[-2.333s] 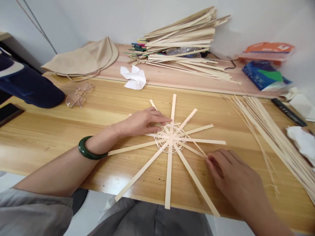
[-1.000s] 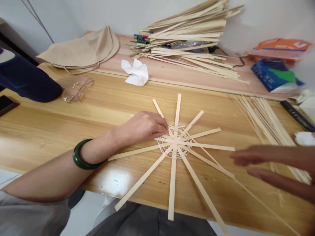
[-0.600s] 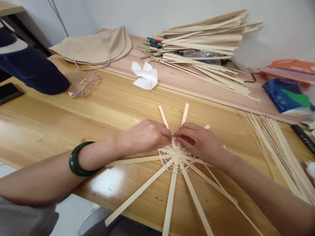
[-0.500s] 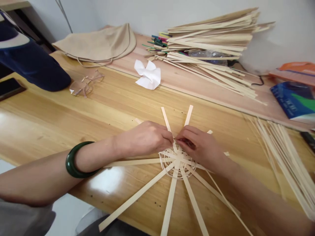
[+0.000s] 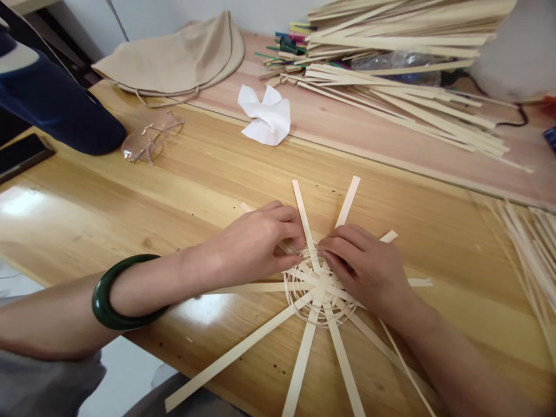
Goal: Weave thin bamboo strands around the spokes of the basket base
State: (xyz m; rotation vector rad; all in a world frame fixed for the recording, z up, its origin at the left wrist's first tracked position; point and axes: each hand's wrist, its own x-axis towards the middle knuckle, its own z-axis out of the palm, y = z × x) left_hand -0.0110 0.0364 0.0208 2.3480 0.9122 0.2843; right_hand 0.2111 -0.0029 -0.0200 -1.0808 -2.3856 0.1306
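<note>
A round woven base (image 5: 322, 284) of flat, pale strips, probably bamboo, lies on the wooden table, its strips spread outward like spokes. Thin weaving strands circle its centre. At its far left rim is my left hand (image 5: 263, 240), thumb and fingers parted, with a dark green bangle (image 5: 104, 298) on that forearm. My right hand (image 5: 369, 263) has its fingers curled and pinching at the far right rim, beside an upward-pointing spoke (image 5: 306, 217). The fingertips cover what they grip. A thin loose strand (image 5: 403, 362) trails from under my right hand toward the near edge.
Eyeglasses (image 5: 150, 139), crumpled white paper (image 5: 267, 116) and a beige cloth bag (image 5: 174, 61) lie farther back. Bundles of pale strips (image 5: 403, 35) are stacked by the wall, with more strips (image 5: 532, 249) at right. A phone (image 5: 26, 155) and dark blue object (image 5: 65, 104) are at left.
My left thumb and fingers have parted from their pinch and drawn slightly back from the spoke. My right hand stays at the rim. The view has shifted a little.
</note>
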